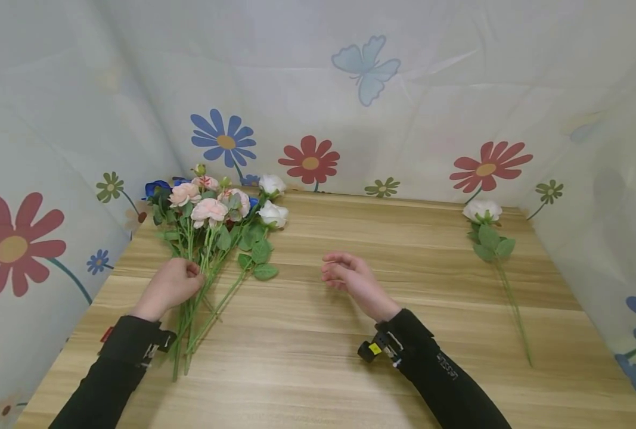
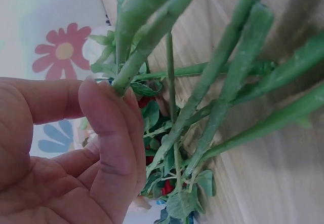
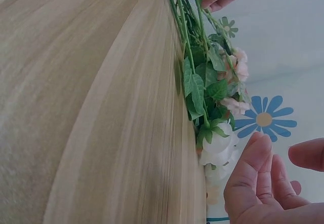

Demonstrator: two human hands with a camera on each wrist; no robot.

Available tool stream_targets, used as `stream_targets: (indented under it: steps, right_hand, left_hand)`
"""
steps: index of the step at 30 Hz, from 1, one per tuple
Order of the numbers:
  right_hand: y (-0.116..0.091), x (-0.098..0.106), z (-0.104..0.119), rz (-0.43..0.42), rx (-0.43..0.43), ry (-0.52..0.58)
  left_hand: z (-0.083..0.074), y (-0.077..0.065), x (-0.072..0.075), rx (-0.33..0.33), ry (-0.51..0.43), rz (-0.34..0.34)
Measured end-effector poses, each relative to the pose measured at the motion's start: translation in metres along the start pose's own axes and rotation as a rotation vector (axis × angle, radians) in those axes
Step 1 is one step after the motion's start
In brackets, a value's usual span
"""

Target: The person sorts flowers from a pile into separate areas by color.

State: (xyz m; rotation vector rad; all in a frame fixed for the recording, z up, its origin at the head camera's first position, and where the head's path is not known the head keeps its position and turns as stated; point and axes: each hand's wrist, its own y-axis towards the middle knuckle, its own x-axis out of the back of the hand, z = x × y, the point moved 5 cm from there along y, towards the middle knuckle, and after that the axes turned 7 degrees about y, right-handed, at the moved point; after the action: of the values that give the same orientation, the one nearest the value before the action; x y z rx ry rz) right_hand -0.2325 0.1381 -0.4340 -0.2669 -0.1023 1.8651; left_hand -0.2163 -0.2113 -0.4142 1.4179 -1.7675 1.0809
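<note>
On the left of the table lies a bunch of artificial flowers with pink roses (image 1: 209,212), white roses (image 1: 272,214) and blue ones (image 1: 158,189). Over its stems (image 1: 204,298) is my left hand (image 1: 171,288), thumb and fingertips pinching a green flower stem (image 2: 144,49) in the left wrist view. Which bloom that stem carries is hidden. My right hand (image 1: 359,285) hovers above the middle of the table, fingers loosely bent and holding nothing. In the right wrist view, thumb and fingers (image 3: 250,165) stand apart.
A single white rose (image 1: 482,211) with leaves and a long stem lies at the right of the wooden table (image 1: 382,381). Curtains (image 1: 430,119) printed with flowers and a butterfly enclose the back and both sides.
</note>
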Motion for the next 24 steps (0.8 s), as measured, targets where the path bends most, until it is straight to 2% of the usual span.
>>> stream_targets:
  steps: [10,24]
  right_hand:
    - [0.001,-0.001,-0.003,0.008,0.009,0.015]
    - [0.002,-0.002,-0.002,0.012,-0.013,0.002]
  left_hand:
    - [-0.007,-0.002,0.009,-0.041,0.036,-0.176]
    - [-0.017,-0.003,0.025,-0.071,-0.031,-0.264]
